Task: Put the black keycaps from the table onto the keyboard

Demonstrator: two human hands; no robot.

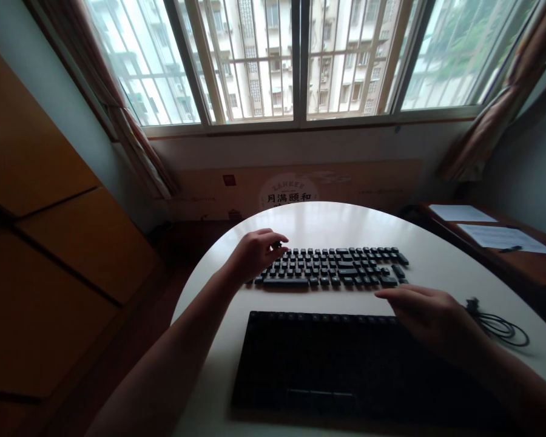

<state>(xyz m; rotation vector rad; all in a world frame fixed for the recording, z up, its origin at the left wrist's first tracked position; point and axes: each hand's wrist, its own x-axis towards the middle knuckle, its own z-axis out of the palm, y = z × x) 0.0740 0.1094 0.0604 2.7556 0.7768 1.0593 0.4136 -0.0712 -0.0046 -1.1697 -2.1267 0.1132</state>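
Loose black keycaps (pixel 346 264) lie in keyboard-like rows on a white round table (pixel 327 220). At the left end of their back row, my left hand (pixel 255 254) pinches a small dark keycap (pixel 276 244) between thumb and fingers. Nearer to me is a black keyboard base (pixel 318 370) with a row of keycaps along its far edge; the rest of its surface is too dark to make out. My right hand (pixel 425 306) hovers over the base's right side, close to the loose keycaps' front right corner. Its fingers are pressed together, and anything between them is hidden.
A coiled black cable (pixel 503 328) lies on the table at the right. Beyond is a brown side table (pixel 495 258) with paper sheets (pixel 505 238) and a pen (pixel 510 249). A wooden cabinet (pixel 50 273) stands left; a barred window (pixel 295 67) is ahead.
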